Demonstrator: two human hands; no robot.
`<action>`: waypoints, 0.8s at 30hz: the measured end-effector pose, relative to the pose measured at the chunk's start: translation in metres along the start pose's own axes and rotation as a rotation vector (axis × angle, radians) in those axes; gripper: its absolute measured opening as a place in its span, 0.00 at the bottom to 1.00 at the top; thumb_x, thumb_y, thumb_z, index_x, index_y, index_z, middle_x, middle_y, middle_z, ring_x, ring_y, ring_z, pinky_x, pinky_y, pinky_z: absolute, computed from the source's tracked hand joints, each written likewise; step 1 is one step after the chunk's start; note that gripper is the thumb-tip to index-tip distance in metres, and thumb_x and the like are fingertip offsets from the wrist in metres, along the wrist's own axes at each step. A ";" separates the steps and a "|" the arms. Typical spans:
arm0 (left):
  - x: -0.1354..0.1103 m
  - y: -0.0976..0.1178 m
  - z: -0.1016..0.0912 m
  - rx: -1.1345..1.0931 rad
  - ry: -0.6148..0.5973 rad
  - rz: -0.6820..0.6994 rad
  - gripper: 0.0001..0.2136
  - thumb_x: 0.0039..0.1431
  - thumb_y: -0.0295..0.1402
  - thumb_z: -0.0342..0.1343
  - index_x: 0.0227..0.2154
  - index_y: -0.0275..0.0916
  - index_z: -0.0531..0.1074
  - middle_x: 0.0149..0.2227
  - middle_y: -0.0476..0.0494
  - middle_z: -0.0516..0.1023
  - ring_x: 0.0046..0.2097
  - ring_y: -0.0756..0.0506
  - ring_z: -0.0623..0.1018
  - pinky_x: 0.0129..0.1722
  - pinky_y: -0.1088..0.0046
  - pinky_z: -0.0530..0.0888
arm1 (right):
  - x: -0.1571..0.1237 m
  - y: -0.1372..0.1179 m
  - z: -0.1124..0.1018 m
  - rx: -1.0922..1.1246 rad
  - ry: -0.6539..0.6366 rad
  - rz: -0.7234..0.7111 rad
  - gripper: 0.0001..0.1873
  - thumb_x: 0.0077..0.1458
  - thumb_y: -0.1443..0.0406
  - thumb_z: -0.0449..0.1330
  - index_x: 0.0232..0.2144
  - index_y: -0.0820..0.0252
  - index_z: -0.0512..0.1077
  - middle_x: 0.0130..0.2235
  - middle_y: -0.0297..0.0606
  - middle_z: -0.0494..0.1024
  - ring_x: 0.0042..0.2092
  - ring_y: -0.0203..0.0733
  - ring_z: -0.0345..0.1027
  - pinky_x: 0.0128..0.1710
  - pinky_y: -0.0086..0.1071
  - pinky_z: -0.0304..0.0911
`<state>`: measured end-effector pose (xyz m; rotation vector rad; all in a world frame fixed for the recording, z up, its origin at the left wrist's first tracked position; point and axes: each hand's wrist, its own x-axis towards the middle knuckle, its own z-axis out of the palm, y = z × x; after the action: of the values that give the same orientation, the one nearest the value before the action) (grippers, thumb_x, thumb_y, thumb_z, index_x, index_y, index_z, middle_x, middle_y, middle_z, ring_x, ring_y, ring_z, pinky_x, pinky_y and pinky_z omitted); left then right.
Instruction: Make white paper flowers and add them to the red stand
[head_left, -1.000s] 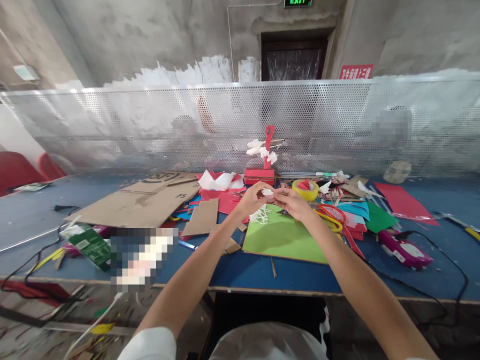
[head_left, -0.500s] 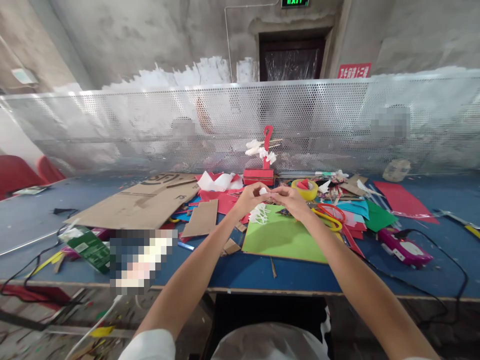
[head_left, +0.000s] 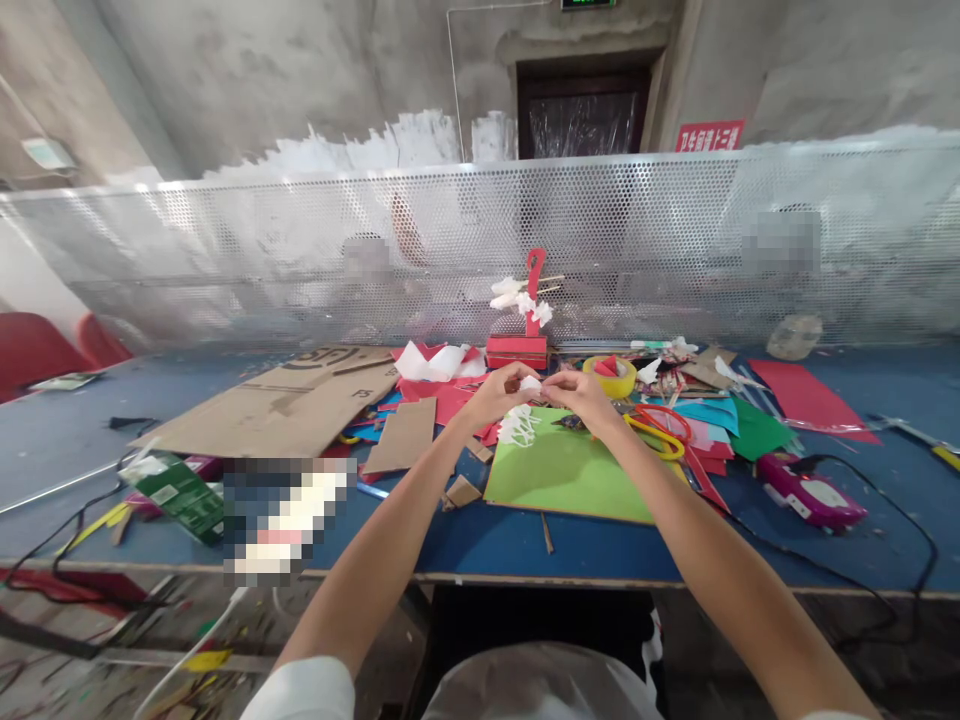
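My left hand (head_left: pixel 496 396) and my right hand (head_left: pixel 583 395) meet above the far edge of a green paper sheet (head_left: pixel 570 470). Both pinch a small white paper piece (head_left: pixel 531 383) between their fingertips. A little heap of white paper bits (head_left: pixel 517 426) lies on the green sheet just below my left hand. Behind the hands stands a red paper model (head_left: pixel 525 320) with white paper flowers on a red box base.
On the blue table (head_left: pixel 862 560) lie cardboard sheets (head_left: pixel 285 405), coloured papers (head_left: pixel 720 420), a yellow tape roll (head_left: pixel 611 376), orange-handled scissors (head_left: pixel 664 430), a pink glue gun (head_left: pixel 806 492) with black cord, and a green packet (head_left: pixel 180 490). A perforated metal screen (head_left: pixel 225 250) closes the far side.
My hands have stayed together on the white paper piece, the fingers shifting slightly around it. The view has tilted down a touch.
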<state>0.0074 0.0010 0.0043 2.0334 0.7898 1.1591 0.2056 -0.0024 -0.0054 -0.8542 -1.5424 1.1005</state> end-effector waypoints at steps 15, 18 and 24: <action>-0.010 -0.042 -0.016 0.752 -0.068 -0.256 0.10 0.53 0.31 0.55 0.38 0.40 0.78 0.36 0.43 0.81 0.36 0.44 0.79 0.36 0.73 0.72 | 0.004 0.004 -0.004 -0.015 0.047 0.062 0.10 0.42 0.63 0.68 0.31 0.60 0.79 0.27 0.37 0.81 0.29 0.39 0.73 0.29 0.29 0.66; -0.007 -0.037 -0.019 0.697 -0.064 -0.224 0.11 0.54 0.29 0.53 0.37 0.39 0.80 0.36 0.43 0.82 0.37 0.44 0.79 0.38 0.72 0.73 | 0.004 0.003 -0.004 -0.007 0.047 0.079 0.09 0.43 0.64 0.68 0.30 0.60 0.79 0.27 0.37 0.81 0.29 0.39 0.74 0.30 0.30 0.67; -0.003 -0.030 -0.026 0.579 0.094 -0.144 0.10 0.56 0.27 0.54 0.38 0.37 0.78 0.39 0.42 0.82 0.40 0.44 0.80 0.42 0.69 0.75 | 0.003 0.004 -0.004 0.062 -0.004 0.102 0.10 0.42 0.63 0.70 0.30 0.60 0.79 0.28 0.38 0.81 0.31 0.40 0.76 0.38 0.33 0.72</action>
<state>-0.0223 0.0231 -0.0101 2.3326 1.4249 1.0276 0.2087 0.0026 -0.0075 -0.8972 -1.4737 1.2177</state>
